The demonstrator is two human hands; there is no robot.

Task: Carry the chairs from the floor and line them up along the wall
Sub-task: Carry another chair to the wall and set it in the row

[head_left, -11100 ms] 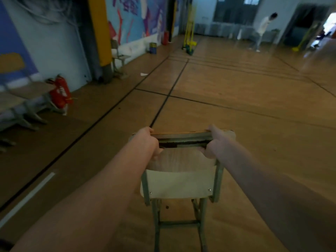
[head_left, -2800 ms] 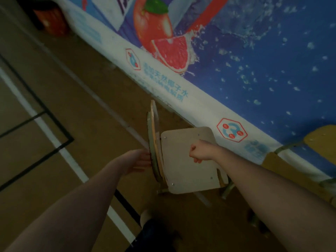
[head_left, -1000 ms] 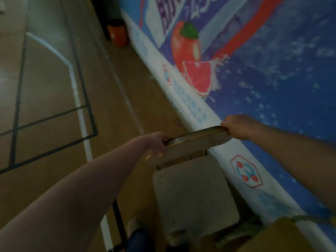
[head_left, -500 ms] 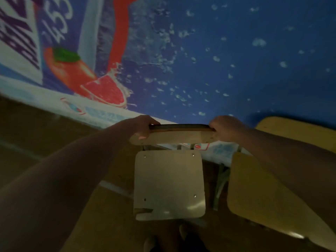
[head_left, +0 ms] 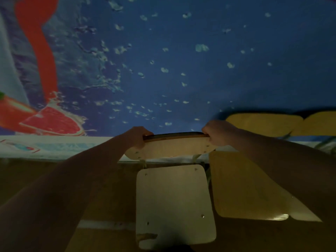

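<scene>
A pale wooden chair (head_left: 174, 202) stands in front of me, its back towards the blue mural wall (head_left: 163, 60). My left hand (head_left: 140, 136) grips the left end of its backrest top edge. My right hand (head_left: 217, 133) grips the right end. Directly to its right stands a yellow chair (head_left: 243, 188) against the same wall, its seat close beside the pale chair's seat. A further yellow backrest (head_left: 320, 122) shows at the far right edge.
The wall carries a mural with a red grapefruit slice (head_left: 52, 122) and a white band (head_left: 45, 148) along its foot. Dark wooden floor (head_left: 36, 171) lies to the left of the chair, with a white line (head_left: 101, 225) across it.
The view has swung round to face the wall squarely. The pale chair now sits nearer the yellow chair, and a further yellow backrest has come into view. Both hands keep hold of the backrest.
</scene>
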